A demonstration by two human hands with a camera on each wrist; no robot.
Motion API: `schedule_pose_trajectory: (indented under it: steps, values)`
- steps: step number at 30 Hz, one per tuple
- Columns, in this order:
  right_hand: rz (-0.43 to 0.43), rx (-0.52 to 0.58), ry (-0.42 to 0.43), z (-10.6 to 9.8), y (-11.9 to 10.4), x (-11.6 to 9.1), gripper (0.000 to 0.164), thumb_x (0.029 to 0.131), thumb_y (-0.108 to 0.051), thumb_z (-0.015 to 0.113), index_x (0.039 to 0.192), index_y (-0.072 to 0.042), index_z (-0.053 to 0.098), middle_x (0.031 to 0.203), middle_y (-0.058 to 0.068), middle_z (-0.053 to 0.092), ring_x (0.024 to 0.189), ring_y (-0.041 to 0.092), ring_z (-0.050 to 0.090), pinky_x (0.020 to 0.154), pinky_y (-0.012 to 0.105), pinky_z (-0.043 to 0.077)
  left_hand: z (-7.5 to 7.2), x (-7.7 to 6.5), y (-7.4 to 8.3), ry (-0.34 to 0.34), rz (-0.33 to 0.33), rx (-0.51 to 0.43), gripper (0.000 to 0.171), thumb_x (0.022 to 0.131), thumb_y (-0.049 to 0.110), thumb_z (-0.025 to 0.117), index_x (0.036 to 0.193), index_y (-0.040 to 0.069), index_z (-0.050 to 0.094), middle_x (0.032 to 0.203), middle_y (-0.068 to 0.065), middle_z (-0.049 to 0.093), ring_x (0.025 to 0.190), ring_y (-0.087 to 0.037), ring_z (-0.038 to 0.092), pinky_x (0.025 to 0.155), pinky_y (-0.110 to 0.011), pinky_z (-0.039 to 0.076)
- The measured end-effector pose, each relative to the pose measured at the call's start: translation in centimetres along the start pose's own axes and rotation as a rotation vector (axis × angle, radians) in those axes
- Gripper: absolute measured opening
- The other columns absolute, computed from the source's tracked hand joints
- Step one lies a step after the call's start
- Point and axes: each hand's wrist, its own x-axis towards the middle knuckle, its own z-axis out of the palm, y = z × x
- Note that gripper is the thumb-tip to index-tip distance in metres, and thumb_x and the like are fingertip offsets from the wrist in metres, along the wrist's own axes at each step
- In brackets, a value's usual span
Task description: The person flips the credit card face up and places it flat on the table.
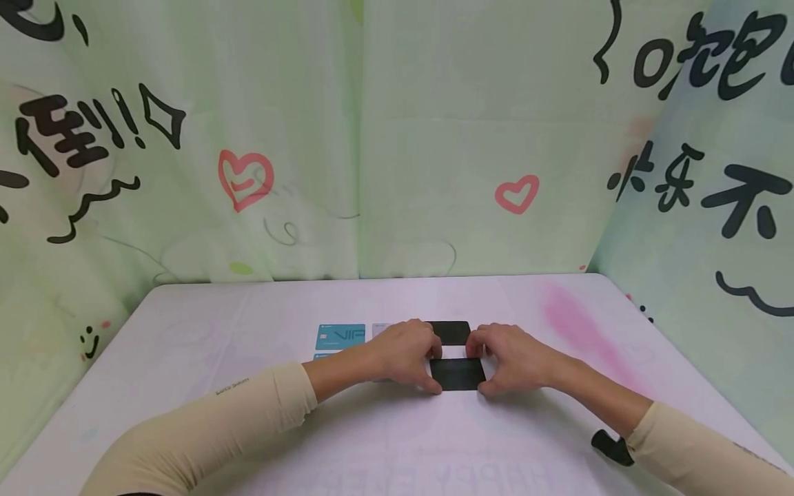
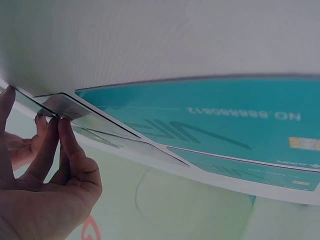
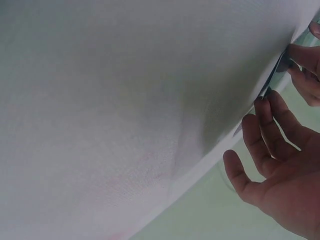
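Both hands hold a black card [image 1: 457, 374] by its short sides, low over the table in the head view. My left hand [image 1: 409, 353] grips the left side, thumb at the near corner; my right hand [image 1: 513, 358] grips the right side likewise. Just behind lies a second black card [image 1: 451, 333]. Left of the hands is a blue VIP card [image 1: 340, 337], and a second blue card [image 2: 250, 172] lies parallel to it in the left wrist view. A pale card [image 1: 378, 329] is mostly hidden by my left hand.
The white table [image 1: 397, 441] has a pink smear [image 1: 583, 331] on its right side. A printed green curtain [image 1: 434, 138] hangs behind and beside it. A small black object [image 1: 612, 448] shows against the right sleeve.
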Motion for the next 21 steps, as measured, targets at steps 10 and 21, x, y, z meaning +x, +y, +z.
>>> schedule_pose_trajectory:
  steps: [10,21]
  values:
    - [-0.025,0.033,-0.04,0.04,0.08,-0.2,0.046,0.07,-0.027,0.09,0.108,-0.022,0.066,0.093,-0.01,0.06,0.084,0.01,0.053,0.078,0.031,0.041,0.15,-0.03,-0.04,0.013,0.017,-0.014,0.039,0.078,0.043,0.091,0.103,0.016,0.079,0.088,0.008,0.065,0.087,-0.007,0.054,0.074,-0.021,0.047]
    - [-0.014,0.018,-0.014,-0.53,-0.05,-0.33,0.04,0.07,-0.026,0.088,0.104,-0.022,0.068,0.092,-0.011,0.061,0.081,0.011,0.052,0.074,0.028,0.041,-0.38,-0.23,-0.28,0.04,0.041,-0.054,0.047,0.074,0.046,0.093,0.106,0.016,0.076,0.088,0.008,0.065,0.083,-0.006,0.055,0.074,-0.02,0.046]
